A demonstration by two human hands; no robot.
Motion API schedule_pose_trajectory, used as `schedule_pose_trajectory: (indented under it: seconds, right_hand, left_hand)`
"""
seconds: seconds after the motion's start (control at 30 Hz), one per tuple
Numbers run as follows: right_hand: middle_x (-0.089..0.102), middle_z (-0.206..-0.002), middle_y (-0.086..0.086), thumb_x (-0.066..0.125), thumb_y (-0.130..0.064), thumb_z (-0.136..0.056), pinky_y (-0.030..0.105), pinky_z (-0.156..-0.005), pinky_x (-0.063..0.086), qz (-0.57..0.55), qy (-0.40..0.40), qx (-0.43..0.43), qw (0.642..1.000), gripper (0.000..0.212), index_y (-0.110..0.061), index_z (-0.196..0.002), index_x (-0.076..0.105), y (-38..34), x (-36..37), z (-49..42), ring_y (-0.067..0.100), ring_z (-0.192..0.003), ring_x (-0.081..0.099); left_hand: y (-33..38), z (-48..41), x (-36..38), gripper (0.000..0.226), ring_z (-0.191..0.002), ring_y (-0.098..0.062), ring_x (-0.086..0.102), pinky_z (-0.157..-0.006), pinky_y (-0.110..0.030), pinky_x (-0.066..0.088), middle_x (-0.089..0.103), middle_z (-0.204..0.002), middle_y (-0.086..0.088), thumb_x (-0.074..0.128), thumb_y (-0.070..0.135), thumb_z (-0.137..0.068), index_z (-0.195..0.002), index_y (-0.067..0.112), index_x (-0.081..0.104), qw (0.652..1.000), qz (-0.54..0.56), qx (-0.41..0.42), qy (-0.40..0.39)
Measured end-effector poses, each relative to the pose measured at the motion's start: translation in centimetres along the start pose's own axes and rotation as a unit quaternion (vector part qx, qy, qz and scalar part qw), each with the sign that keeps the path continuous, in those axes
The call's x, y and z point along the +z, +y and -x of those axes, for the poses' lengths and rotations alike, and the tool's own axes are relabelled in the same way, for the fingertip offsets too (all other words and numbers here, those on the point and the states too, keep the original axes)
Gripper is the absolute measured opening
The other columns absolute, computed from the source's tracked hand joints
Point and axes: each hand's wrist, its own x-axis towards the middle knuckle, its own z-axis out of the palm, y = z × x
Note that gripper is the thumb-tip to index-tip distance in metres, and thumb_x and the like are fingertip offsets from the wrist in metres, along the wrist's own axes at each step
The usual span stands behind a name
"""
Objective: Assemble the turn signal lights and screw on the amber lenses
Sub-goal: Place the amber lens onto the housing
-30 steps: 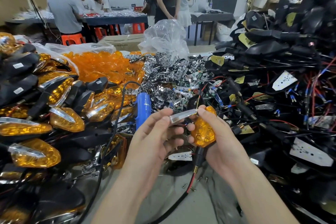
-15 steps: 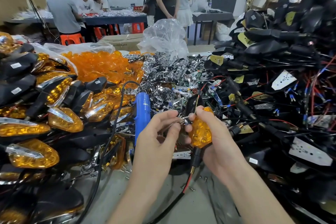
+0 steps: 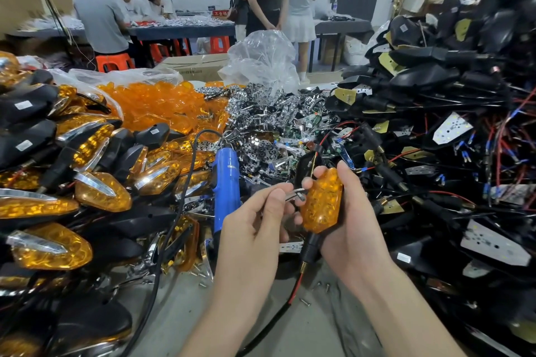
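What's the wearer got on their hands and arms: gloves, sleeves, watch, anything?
Nothing visible. The left hand and right hand have no gloves or rings. The left forearm and right forearm are uncovered down to the frame edge: no sleeves, watch, bands or cables.

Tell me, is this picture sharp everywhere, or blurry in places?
Head view: sharp in the middle, on the left hand, right hand and amber lens; the black housings at top right smear into blur; the wide lens bends the edges; bright glints sit on the chrome parts.
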Motion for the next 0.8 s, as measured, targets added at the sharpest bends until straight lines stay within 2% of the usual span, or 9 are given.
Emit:
schedule_pose_trajectory:
  seconds: [0.1,0.2,0.37,0.5,0.63,0.8]
  right_hand:
    - [0.067,-0.087,0.003,0.063,-0.051,-0.087,0.032,-0.055,0.052,0.006,0.002,-0.005,1.000,0.030,-0.023,-0.085,0.074,-0.1,0.0,0.1,0.019,-0.066,0.061]
    - [0.066,-0.086,0.002,0.061,-0.049,-0.088,0.033,-0.057,0.053,0.007,0.001,-0.001,1.000,0.029,-0.023,-0.085,0.074,-0.3,0.3,0.2,0.019,-0.068,0.063]
    - [0.064,-0.083,0.002,0.062,-0.048,-0.083,0.032,-0.057,0.056,0.014,0.009,-0.003,1.000,0.029,-0.022,-0.087,0.072,-0.3,0.9,0.5,0.018,-0.067,0.064]
    - [0.066,-0.090,0.003,0.060,-0.051,-0.079,0.030,-0.059,0.057,0.051,0.014,-0.014,0.998,0.029,-0.026,-0.084,0.073,-0.2,1.2,0.8,0.017,-0.076,0.067]
    - [0.069,-0.090,0.003,0.060,-0.054,-0.076,0.026,-0.054,0.054,0.071,0.020,-0.034,0.997,0.029,-0.029,-0.078,0.076,-0.1,1.5,1.1,0.014,-0.074,0.068]
    - [0.070,-0.096,0.003,0.060,-0.057,-0.074,0.028,-0.061,0.057,0.091,0.029,-0.052,0.994,0.032,-0.030,-0.081,0.077,0.1,1.5,1.1,0.015,-0.081,0.069]
  left_hand:
    - [0.4,0.1,0.0,0.018,-0.057,0.006,0.060,-0.053,-0.005,0.042,0.075,-0.081,0.015,0.058,0.027,-0.096,-0.099,0.036,0.074,1.000,0.022,0.005,0.005]
    - [0.8,0.2,0.1,0.018,-0.051,0.009,0.057,-0.051,-0.001,0.040,0.068,-0.065,0.022,0.062,0.023,-0.093,-0.101,0.037,0.072,0.999,0.030,0.016,0.007]
    - [0.6,0.4,0.3,0.018,-0.077,0.007,0.068,-0.066,-0.005,0.048,0.075,-0.087,0.020,0.065,0.029,-0.090,-0.102,0.040,0.072,0.999,0.020,0.027,0.010]
    - [0.4,0.5,0.4,0.021,-0.097,0.000,0.069,-0.079,-0.011,0.052,0.074,-0.100,0.019,0.065,0.039,-0.087,-0.103,0.051,0.072,0.999,0.008,0.038,0.008]
    - [0.2,0.5,0.3,0.024,-0.102,0.000,0.068,-0.081,-0.010,0.051,0.073,-0.104,0.020,0.065,0.038,-0.087,-0.105,0.053,0.071,0.999,0.004,0.045,0.005]
    - [0.2,0.4,0.4,0.023,-0.101,0.001,0.068,-0.080,-0.010,0.051,0.074,-0.104,0.020,0.066,0.035,-0.088,-0.105,0.050,0.072,0.999,0.003,0.053,0.009]
